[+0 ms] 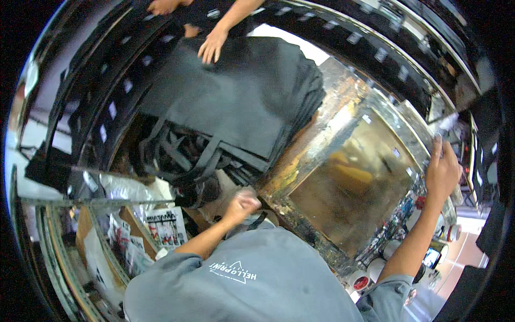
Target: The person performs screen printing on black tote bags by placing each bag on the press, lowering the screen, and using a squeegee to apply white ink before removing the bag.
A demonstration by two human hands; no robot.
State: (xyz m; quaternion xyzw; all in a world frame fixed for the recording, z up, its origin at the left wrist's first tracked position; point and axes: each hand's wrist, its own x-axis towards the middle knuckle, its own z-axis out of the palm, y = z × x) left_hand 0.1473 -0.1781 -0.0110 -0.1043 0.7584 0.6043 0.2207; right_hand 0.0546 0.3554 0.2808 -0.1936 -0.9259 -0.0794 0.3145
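A worn, brownish metal printing board (pixel 348 188) with paint-smeared edges lies in front of me. My right hand (pixel 442 172) grips its right edge, closed around a pale, clear piece (pixel 445 124) that sticks up past the fingers. At the board's near left corner my left hand (pixel 241 205) is closed in a fist; I cannot see anything in it. To the left of the board lies a pile of black cloth bags (pixel 236 102) with loose straps (pixel 188 155). Another person's hand (pixel 212 45) rests flat on the top of the pile.
Several ink pots and lids (pixel 370 271) stand below the board at the right. Printed paper (pixel 163 225) and plastic wrapping (pixel 126 188) lie in a box at the lower left. Curved metal rails (pixel 375 45) run round the work area.
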